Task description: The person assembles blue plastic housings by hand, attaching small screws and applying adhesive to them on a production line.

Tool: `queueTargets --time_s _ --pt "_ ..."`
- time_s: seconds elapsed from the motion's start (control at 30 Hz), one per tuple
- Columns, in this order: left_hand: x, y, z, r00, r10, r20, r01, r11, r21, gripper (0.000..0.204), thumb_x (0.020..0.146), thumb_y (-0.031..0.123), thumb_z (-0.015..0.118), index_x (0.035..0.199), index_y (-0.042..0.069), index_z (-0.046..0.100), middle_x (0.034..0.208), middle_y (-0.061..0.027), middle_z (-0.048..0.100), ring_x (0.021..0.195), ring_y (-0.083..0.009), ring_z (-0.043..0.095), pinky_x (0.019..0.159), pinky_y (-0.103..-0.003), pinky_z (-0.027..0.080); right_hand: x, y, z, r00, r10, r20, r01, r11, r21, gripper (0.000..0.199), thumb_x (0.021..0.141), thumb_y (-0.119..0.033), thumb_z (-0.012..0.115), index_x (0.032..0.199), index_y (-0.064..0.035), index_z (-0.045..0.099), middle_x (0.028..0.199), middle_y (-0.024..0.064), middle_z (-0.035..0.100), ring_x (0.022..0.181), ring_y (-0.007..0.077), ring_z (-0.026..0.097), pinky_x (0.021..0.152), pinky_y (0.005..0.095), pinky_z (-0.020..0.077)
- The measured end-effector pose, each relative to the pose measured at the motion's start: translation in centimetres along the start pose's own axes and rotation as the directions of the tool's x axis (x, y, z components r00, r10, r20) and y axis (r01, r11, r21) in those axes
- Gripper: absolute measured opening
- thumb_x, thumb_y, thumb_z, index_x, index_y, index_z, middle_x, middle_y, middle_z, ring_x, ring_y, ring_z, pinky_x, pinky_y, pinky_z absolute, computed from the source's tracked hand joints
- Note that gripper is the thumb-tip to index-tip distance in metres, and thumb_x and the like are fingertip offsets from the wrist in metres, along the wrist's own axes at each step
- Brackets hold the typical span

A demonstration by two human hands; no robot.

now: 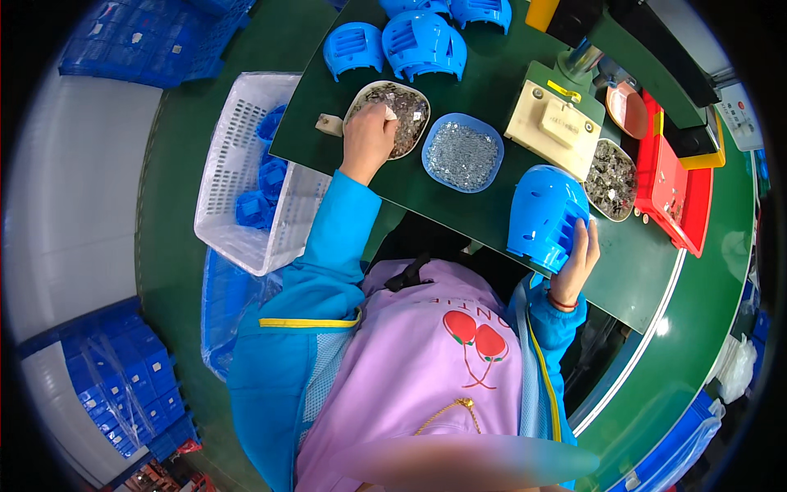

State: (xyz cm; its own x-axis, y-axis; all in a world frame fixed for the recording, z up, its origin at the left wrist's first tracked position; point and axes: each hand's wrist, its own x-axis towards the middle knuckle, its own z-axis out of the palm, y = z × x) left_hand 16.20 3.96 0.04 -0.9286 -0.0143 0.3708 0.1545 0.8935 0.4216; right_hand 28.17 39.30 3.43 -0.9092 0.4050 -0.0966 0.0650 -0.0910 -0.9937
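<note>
My left hand reaches into a cream bowl of small brownish metal parts. Its fingers are bunched together, and whatever they pinch is hidden. At the table's near edge stands a glossy blue plastic housing with slots and small holes. My right hand grips its right side, fingers on the slotted face and the thumb out of sight. Between the two hands sits a blue bowl full of small clear or silvery pieces. A second cream bowl of dark metal parts lies just beyond the housing.
Several more blue housings stand at the far edge. A green press with a cream fixture block rises at the back right, beside a red bin. Left of the table is a white crate holding blue parts.
</note>
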Motion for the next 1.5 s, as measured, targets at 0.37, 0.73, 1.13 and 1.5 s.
queueTargets --time_s 0.37,0.73,1.13,1.5 --pt "1.1 1.4 1.1 0.997 0.034 0.073 -0.03 0.998 -0.05 0.014 0.077 0.007 0.073 0.085 0.001 0.063 0.086 -0.0176 0.061 0.084 -0.0397 0.061 0.073 -0.05 0.048 -0.2 -0.5 1.2 1.0 0.0 0.014 0.001 0.998 -0.056 0.036 0.1 -0.02 0.055 0.125 0.0069 0.059 0.106 0.0084 0.066 0.095 0.0136 0.059 0.086 0.0269 0.0465" --pt "-0.1 2.3 -0.8 0.991 -0.096 0.088 0.127 0.862 -0.49 0.011 0.087 0.001 0.067 0.098 -0.001 0.068 0.092 -0.0159 0.071 0.079 -0.0278 0.07 0.071 -0.035 0.056 -0.3 -0.7 0.8 1.0 -0.023 0.007 0.024 0.995 -0.1 0.035 0.1 -0.017 0.054 0.126 0.0065 0.059 0.108 0.008 0.065 0.096 0.0128 0.058 0.086 0.0261 0.0465" --pt "-4.6 16.9 -2.9 0.875 0.146 0.462 0.407 0.296 -0.864 0.015 0.09 -0.006 0.064 0.105 -0.002 0.064 0.092 -0.0085 0.068 0.081 -0.0123 0.066 0.071 -0.027 0.058 1.1 -1.0 2.6 0.823 -0.564 -0.064 0.45 0.716 -0.533 0.049 0.085 -0.01 0.07 0.128 0.0078 0.055 0.11 0.0241 0.065 0.095 0.034 0.069 0.081 0.0381 0.055" --pt "-6.3 18.6 0.5 0.948 -0.024 0.318 0.295 0.44 -0.848 0.008 0.088 -0.003 0.07 0.089 0.0 0.062 0.082 -0.0048 0.067 0.07 -0.0065 0.062 0.061 -0.021 0.052 1.1 -1.6 2.9 0.75 -0.66 -0.055 0.486 0.604 -0.631 0.064 0.078 -0.013 0.075 0.133 0.0072 0.05 0.116 0.0279 0.061 0.1 0.0419 0.066 0.086 0.0424 0.0542"
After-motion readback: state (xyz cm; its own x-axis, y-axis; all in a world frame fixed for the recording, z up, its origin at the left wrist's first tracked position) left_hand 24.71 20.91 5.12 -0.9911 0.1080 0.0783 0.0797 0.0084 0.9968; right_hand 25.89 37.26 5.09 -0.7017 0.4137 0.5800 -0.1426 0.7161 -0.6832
